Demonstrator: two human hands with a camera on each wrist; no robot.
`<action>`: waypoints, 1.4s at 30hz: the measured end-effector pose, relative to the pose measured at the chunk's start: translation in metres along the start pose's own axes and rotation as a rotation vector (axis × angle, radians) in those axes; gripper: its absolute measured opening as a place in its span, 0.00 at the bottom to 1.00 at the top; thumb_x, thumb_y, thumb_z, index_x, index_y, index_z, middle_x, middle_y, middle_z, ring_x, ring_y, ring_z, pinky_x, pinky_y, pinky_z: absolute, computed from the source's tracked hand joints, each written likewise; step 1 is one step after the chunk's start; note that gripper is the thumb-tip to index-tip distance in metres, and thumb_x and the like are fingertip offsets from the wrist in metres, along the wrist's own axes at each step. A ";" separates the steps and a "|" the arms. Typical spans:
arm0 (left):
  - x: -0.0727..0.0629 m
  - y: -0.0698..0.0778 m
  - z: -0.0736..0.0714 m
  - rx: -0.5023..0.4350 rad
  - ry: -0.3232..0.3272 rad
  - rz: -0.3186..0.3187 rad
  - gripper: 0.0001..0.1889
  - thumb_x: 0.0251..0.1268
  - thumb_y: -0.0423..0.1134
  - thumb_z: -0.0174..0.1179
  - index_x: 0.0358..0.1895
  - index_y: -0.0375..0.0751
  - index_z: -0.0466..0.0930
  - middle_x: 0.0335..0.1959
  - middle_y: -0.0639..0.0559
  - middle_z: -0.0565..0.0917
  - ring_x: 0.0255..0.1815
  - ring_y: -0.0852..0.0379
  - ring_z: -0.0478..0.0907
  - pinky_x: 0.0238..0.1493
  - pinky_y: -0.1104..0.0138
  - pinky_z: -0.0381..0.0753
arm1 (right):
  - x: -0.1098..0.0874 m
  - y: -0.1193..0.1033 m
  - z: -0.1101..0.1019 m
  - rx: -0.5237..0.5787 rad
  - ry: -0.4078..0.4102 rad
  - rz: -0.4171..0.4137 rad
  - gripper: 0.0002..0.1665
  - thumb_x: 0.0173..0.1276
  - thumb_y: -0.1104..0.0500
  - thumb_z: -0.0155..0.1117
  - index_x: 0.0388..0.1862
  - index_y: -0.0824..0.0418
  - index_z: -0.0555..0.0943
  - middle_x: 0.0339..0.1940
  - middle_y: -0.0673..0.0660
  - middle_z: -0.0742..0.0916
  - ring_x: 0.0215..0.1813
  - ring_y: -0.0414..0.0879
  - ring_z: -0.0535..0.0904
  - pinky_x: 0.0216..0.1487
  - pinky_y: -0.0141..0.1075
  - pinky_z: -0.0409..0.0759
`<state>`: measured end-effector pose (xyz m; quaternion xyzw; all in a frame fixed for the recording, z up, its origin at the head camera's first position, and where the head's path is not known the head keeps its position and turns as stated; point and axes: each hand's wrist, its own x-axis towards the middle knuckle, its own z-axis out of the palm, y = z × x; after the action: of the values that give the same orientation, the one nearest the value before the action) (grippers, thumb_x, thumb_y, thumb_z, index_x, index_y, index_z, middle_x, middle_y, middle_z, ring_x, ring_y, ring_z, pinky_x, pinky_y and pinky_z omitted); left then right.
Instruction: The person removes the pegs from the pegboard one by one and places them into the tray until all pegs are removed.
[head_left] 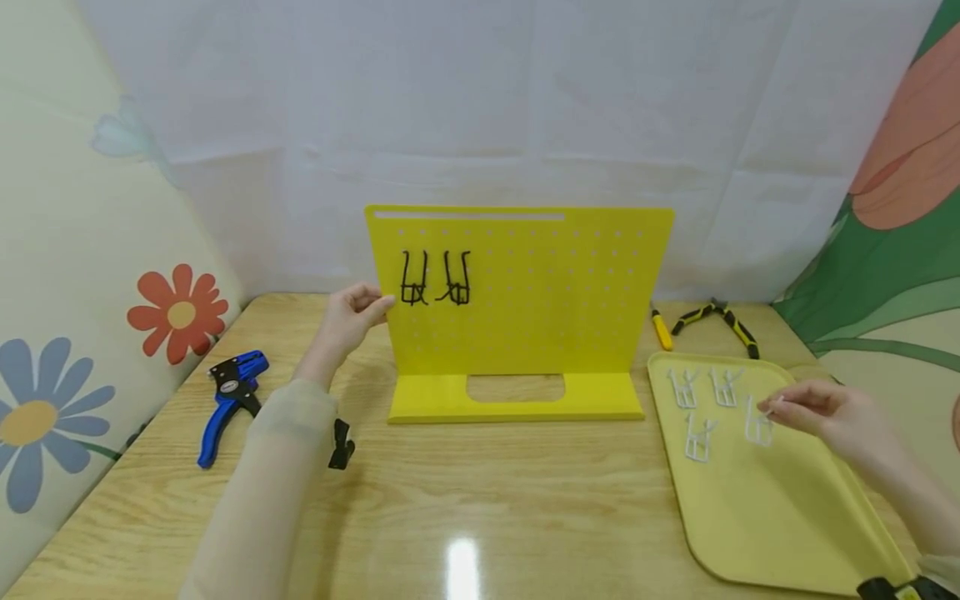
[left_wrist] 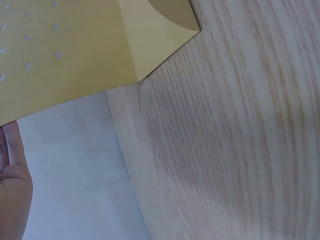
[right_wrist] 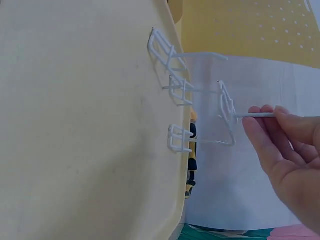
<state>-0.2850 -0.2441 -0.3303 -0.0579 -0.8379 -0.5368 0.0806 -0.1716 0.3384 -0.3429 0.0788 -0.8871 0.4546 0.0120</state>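
Note:
A yellow pegboard [head_left: 555, 292] stands upright on its base, with two black wire hooks [head_left: 414, 279] hung in its upper left part. My left hand [head_left: 351, 321] holds the board's left edge, thumb in front and fingers behind; in the left wrist view the hand [left_wrist: 14, 185] shows only partly. Over the yellow tray [head_left: 780, 525], my right hand [head_left: 825, 412] pinches a white wire pegboard hook [head_left: 758, 427]. The right wrist view has thumb and fingertips around the prong of this hook [right_wrist: 227, 107], raised off the tray. Three more white hooks [head_left: 697, 439] lie on the tray.
Blue-and-black wire strippers [head_left: 228, 400] lie at the left of the wooden table [head_left: 420, 500], near a small black item [head_left: 341, 446] beside the left sleeve. Behind the tray are a yellow-handled tool [head_left: 662, 331] and yellow-and-black pliers [head_left: 716, 317]. A white cloth [head_left: 517, 100] hangs behind.

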 end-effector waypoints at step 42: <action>-0.001 0.000 0.000 0.000 0.011 -0.005 0.14 0.68 0.43 0.55 0.43 0.34 0.74 0.27 0.73 0.79 0.32 0.72 0.78 0.42 0.77 0.82 | 0.015 -0.019 0.026 -0.386 0.214 -0.351 0.16 0.60 0.68 0.66 0.47 0.73 0.79 0.43 0.72 0.84 0.45 0.55 0.83 0.42 0.08 0.70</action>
<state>-0.2843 -0.2436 -0.3304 -0.0528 -0.8375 -0.5374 0.0836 -0.1818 0.3041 -0.3414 0.1791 -0.9238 0.2739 0.1989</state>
